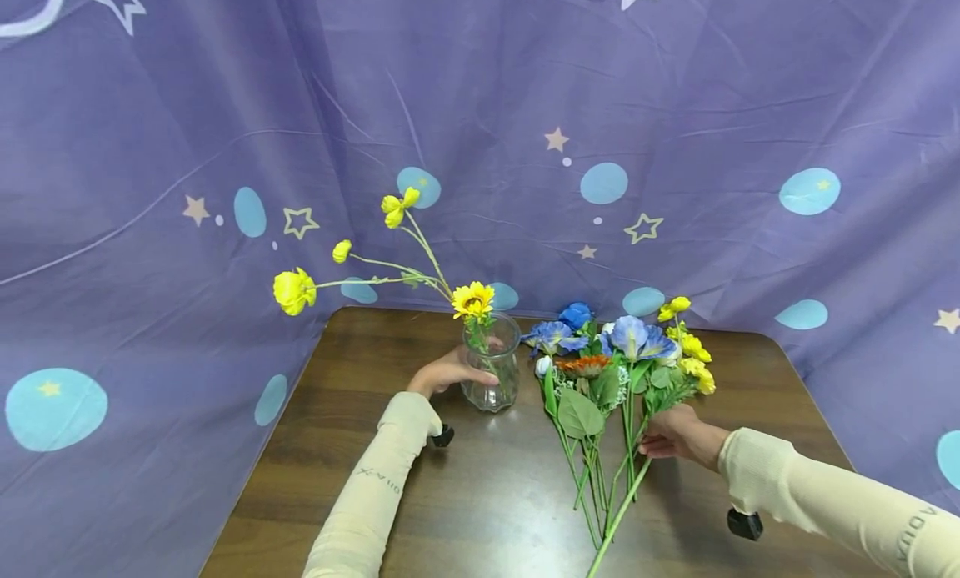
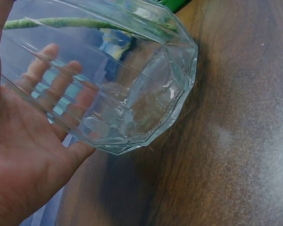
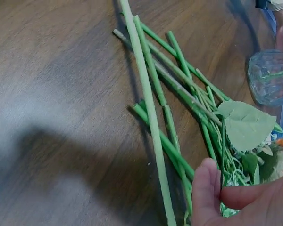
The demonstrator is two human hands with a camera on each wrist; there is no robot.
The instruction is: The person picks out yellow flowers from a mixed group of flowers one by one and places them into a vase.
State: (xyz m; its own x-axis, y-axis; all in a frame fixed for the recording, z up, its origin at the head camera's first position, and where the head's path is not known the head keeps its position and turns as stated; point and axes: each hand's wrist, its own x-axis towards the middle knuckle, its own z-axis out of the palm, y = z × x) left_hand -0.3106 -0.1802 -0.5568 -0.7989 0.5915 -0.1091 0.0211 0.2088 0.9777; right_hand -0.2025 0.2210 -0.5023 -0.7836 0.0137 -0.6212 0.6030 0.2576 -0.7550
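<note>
My left hand point(image 1: 450, 371) is wrapped around the side of a clear glass vase point(image 1: 504, 388), which stands on the table; its fingers show through the faceted glass point(image 2: 132, 113) in the left wrist view. In the vase are a small sunflower point(image 1: 472, 301) and a branching yellow flower point(image 1: 294, 292) that leans far to the left. My right hand point(image 1: 678, 434) is at the right side of a pile of loose flowers. Between its thumb and finger it pinches a thin green flower stem point(image 3: 222, 162). A long pale stem point(image 3: 148, 99) lies beside that hand.
The pile holds blue flowers point(image 1: 628, 338), an orange flower point(image 1: 583, 366), yellow flowers point(image 1: 696, 349) and a broad leaf point(image 1: 581, 414), with stem ends pointing toward me. Behind the wooden table point(image 1: 450, 511) hangs a purple patterned curtain point(image 1: 480, 144), which also covers both sides.
</note>
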